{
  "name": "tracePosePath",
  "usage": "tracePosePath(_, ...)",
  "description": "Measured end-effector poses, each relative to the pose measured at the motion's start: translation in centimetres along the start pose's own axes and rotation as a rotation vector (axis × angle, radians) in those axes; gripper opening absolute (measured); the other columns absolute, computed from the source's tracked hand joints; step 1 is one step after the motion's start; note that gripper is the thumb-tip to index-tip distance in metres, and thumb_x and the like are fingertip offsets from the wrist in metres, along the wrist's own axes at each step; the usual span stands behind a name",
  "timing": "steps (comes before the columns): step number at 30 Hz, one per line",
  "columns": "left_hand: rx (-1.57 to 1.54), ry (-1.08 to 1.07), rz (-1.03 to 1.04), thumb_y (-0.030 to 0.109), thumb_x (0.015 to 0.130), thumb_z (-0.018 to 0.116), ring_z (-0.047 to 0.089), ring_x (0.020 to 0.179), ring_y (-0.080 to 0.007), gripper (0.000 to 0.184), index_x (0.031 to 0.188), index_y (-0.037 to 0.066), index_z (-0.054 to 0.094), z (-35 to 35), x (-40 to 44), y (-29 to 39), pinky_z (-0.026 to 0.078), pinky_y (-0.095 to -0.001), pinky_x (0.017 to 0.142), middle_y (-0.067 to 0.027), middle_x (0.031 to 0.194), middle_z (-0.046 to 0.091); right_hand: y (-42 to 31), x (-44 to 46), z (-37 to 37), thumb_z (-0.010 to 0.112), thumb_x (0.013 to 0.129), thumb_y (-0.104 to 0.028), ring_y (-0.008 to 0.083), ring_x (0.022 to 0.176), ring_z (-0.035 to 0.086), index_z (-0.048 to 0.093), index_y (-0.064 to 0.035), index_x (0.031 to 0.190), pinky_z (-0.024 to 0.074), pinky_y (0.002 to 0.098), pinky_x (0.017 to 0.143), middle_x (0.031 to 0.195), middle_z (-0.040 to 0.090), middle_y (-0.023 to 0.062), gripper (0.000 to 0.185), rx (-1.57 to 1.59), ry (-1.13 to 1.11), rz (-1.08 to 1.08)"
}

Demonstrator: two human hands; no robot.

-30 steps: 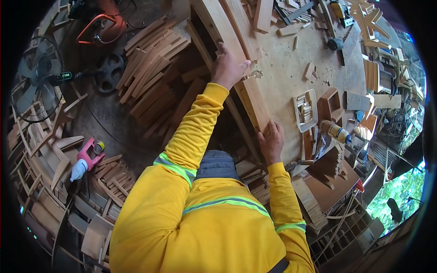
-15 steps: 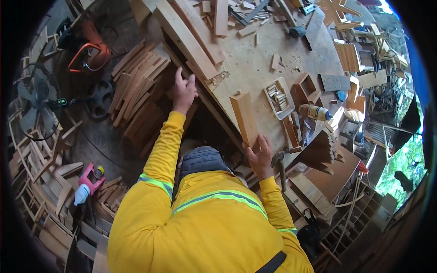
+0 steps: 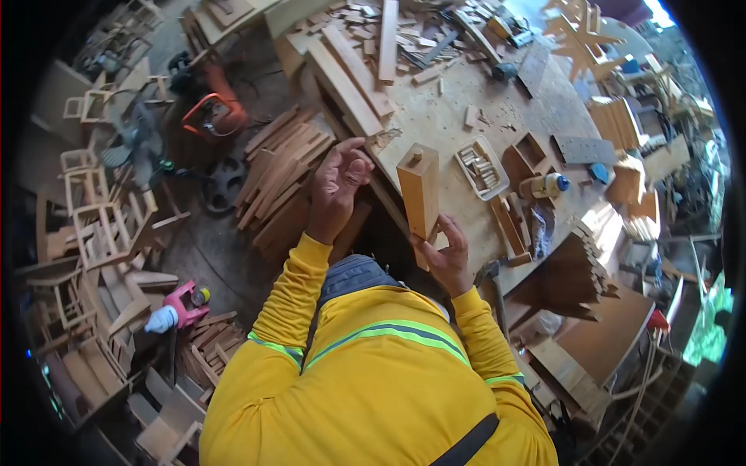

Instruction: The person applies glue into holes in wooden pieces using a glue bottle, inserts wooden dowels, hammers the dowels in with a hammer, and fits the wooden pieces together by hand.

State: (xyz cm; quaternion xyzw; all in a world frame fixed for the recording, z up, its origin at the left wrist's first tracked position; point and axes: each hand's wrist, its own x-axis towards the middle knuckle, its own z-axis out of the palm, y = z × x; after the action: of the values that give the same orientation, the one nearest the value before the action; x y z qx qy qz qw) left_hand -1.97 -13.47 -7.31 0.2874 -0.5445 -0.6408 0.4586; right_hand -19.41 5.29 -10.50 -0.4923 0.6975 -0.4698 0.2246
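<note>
My right hand (image 3: 449, 255) grips the lower end of a squared wooden block (image 3: 420, 190), thumb on one side and fingers on the other. The block stands tilted at the workbench (image 3: 381, 172) edge, and a small dowel stub (image 3: 417, 154) shows in its top end. To the left, my left hand (image 3: 339, 186) is raised beside the bench edge, fingers apart and partly bent, with nothing visible in it. A white tray of wooden dowels (image 3: 482, 168) sits on the bench right of the block.
Long planks (image 3: 346, 85) lie along the bench's left edge. A glue bottle (image 3: 544, 185) and an open wooden box (image 3: 530, 159) are beyond the tray. Stacked wood pieces (image 3: 287, 163) stand on the floor at left, near an orange-framed machine (image 3: 214, 113). A hammer (image 3: 495, 287) is by my right forearm.
The block has been lifted and tipped more upright, its top end turned towards me. My left hand has turned palm-inward and come closer to the block. The camera view has shifted.
</note>
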Motion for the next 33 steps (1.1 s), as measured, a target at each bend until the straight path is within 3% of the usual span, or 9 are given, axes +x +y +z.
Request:
tracePosePath(2, 0.051, 0.002, 0.083, 0.022, 0.105, 0.065, 0.063, 0.086, -0.0075, 0.034, 0.133, 0.005, 0.062, 2.1, -1.3, 5.1, 0.053, -0.0238, 0.076, 0.0001, 0.102, 0.065, -0.2, -0.6, -0.1, 0.087, 0.078, -0.015, 0.0361, 0.105, 0.067, 0.066, 0.0023, 0.125, 0.0537, 0.0402, 0.093, 0.117, 0.068, 0.0190, 0.055, 0.066, -0.041, -0.038)
tracePosePath(5, 0.124, -0.030, 0.204, 0.021, 0.103, 0.069, 0.064, 0.088, -0.0076, 0.033, 0.130, 0.004, 0.065, 4.1, -4.0, 9.3, 0.054, -0.0239, 0.078, -0.0003, 0.105, 0.066, 0.2, -2.2, -0.6, 0.087, 0.078, -0.011, 0.0314, 0.104, 0.067, 0.065, 0.0028, 0.126, 0.0537, 0.0363, 0.090, 0.115, 0.067, 0.0179, 0.055, 0.062, -0.053, -0.174)
tracePosePath(9, 0.379, 0.038, 0.111, 0.015, 0.098, 0.075, 0.064, 0.090, -0.0066, 0.026, 0.120, 0.002, 0.071, 4.5, -7.7, 11.8, 0.053, -0.0223, 0.081, 0.0014, 0.100, 0.067, -0.2, -3.9, -1.4, 0.087, 0.078, -0.010, 0.0334, 0.105, 0.066, 0.063, 0.0026, 0.128, 0.0540, 0.0378, 0.090, 0.118, 0.067, 0.0195, 0.057, 0.118, -0.143, -0.244)
tracePosePath(12, 0.173, 0.070, -0.189, 0.011, 0.099, 0.072, 0.062, 0.090, -0.0075, 0.017, 0.112, 0.001, 0.072, 3.6, -10.5, 13.4, 0.050, -0.0232, 0.084, 0.0017, 0.096, 0.067, -0.9, -5.0, -2.5, 0.087, 0.077, -0.009, 0.0337, 0.103, 0.066, 0.064, 0.0023, 0.128, 0.0542, 0.0383, 0.090, 0.115, 0.066, 0.0195, 0.057, 0.181, -0.207, -0.302)
tracePosePath(17, 0.387, 0.042, -0.113, 0.009, 0.100, 0.070, 0.061, 0.085, -0.0068, 0.009, 0.105, 0.001, 0.071, 1.2, -14.9, 14.3, 0.050, -0.0228, 0.081, 0.0019, 0.089, 0.067, -2.1, -7.2, -4.5, 0.086, 0.076, -0.008, 0.0335, 0.098, 0.065, 0.064, 0.0022, 0.128, 0.0544, 0.0387, 0.085, 0.111, 0.064, 0.0189, 0.058, 0.145, -0.388, -0.322)
tracePosePath(21, 0.573, 0.213, 0.022, 0.003, 0.097, 0.070, 0.061, 0.082, -0.0044, 0.003, 0.094, 0.003, 0.070, -0.3, -18.7, 13.3, 0.051, -0.0210, 0.076, 0.0019, 0.084, 0.067, -4.5, -8.7, -6.3, 0.086, 0.075, -0.009, 0.0316, 0.093, 0.062, 0.064, 0.0021, 0.127, 0.0539, 0.0375, 0.081, 0.108, 0.062, 0.0174, 0.057, 0.185, -0.495, -0.334)
tracePosePath(25, 0.619, 0.358, 0.132, 0.010, 0.101, 0.069, 0.060, 0.076, -0.0065, 0.010, 0.092, 0.005, 0.067, -1.7, -23.0, 11.9, 0.048, -0.0217, 0.072, 0.0011, 0.083, 0.066, -5.2, -10.8, -5.9, 0.086, 0.076, -0.011, 0.0297, 0.089, 0.060, 0.064, 0.0021, 0.125, 0.0517, 0.0352, 0.076, 0.105, 0.060, 0.0164, 0.055, 0.158, -0.516, -0.470)
tracePosePath(30, 0.086, 0.803, 0.205, 0.011, 0.104, 0.063, 0.066, 0.071, -0.0108, 0.008, 0.097, 0.007, 0.063, -8.6, -27.6, 14.2, 0.054, -0.0250, 0.062, -0.0017, 0.078, 0.065, -5.9, -14.3, -3.1, 0.086, 0.075, -0.013, 0.0259, 0.087, 0.058, 0.065, 0.0026, 0.123, 0.0496, 0.0331, 0.074, 0.101, 0.056, 0.0135, 0.055, 0.217, -0.650, -0.416)
tracePosePath(33, 0.227, 0.939, 0.232, 0.014, 0.105, 0.062, 0.067, 0.076, -0.0099, 0.008, 0.105, 0.006, 0.064, -14.5, -31.8, 18.0, 0.055, -0.0248, 0.066, -0.0015, 0.087, 0.067, -7.5, -16.3, -0.9, 0.085, 0.076, -0.016, 0.0185, 0.088, 0.056, 0.065, 0.0043, 0.122, 0.0480, 0.0316, 0.073, 0.100, 0.054, 0.0097, 0.054, 0.279, -0.686, -0.333)
